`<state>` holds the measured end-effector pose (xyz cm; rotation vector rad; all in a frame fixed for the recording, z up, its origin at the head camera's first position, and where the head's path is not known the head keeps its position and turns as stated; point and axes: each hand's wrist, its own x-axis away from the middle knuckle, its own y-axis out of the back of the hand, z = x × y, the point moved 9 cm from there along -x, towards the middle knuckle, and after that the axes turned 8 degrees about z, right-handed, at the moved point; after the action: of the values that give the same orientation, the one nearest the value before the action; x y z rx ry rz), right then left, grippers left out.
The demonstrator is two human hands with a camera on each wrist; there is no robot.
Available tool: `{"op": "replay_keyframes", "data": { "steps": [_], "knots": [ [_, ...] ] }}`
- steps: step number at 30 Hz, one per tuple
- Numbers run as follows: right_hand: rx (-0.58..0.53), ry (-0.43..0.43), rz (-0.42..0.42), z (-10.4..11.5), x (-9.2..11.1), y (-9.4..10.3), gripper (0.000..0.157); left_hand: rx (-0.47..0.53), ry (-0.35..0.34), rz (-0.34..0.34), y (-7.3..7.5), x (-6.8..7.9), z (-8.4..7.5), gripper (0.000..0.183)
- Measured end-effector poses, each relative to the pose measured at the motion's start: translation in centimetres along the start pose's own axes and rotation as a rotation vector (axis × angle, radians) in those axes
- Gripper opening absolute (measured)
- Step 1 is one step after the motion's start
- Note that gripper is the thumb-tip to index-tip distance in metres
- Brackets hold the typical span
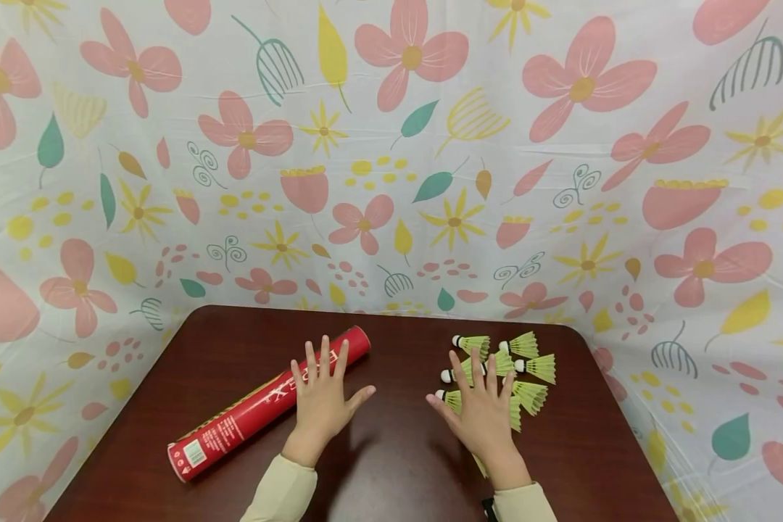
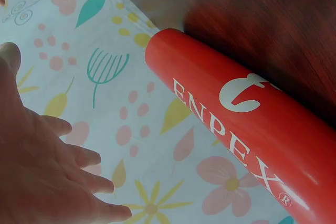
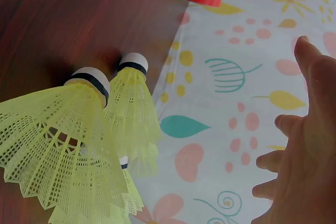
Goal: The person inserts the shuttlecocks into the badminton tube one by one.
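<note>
A red ENPEX shuttlecock tube (image 1: 267,406) lies slantwise on the left of the table. My left hand (image 1: 320,402) is spread above its right side, fingers straight, holding nothing; the left wrist view shows a gap between that hand (image 2: 47,166) and the tube (image 2: 247,129). On the right lie several yellow shuttlecocks (image 1: 536,368) with white heads, in a loose group. Over their near left side my right hand (image 1: 486,420) is spread with nothing in it, partly hiding some. The right wrist view has the shuttlecocks (image 3: 63,140) apart from that hand (image 3: 310,145).
The dark brown wooden table (image 1: 391,449) reaches back to a white flower-printed cloth (image 1: 378,145), which hangs behind it and along both sides. Between the tube and the shuttlecocks lies a stretch of bare tabletop. A small black item (image 1: 489,509) shows at the right wrist.
</note>
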<state>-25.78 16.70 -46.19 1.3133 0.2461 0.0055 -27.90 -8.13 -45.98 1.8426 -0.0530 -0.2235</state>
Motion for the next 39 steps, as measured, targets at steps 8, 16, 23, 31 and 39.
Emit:
{"op": "replay_keyframes", "data": {
  "steps": [8,16,23,31,39],
  "knots": [
    [0.002,0.012,-0.023,-0.4,-0.1,0.5,0.088,0.000,-0.044,-0.040,0.4,-0.1,0.0,0.093],
    [0.006,0.042,-0.063,-0.4,-0.3,1.4,0.088,-0.035,-0.092,-0.069,1.2,-0.2,0.1,0.089],
    [0.005,0.062,-0.070,-0.7,-0.1,2.1,0.087,-0.024,-0.137,-0.108,1.9,-0.2,0.7,0.088],
    [0.007,0.092,-0.106,-1.7,0.3,2.7,0.084,-0.009,-0.175,-0.098,1.8,-0.2,1.7,0.084],
    [-0.047,0.105,-0.118,-3.4,0.4,2.7,0.078,0.006,-0.212,-0.103,1.8,-0.6,2.6,0.079]
  ]
}}
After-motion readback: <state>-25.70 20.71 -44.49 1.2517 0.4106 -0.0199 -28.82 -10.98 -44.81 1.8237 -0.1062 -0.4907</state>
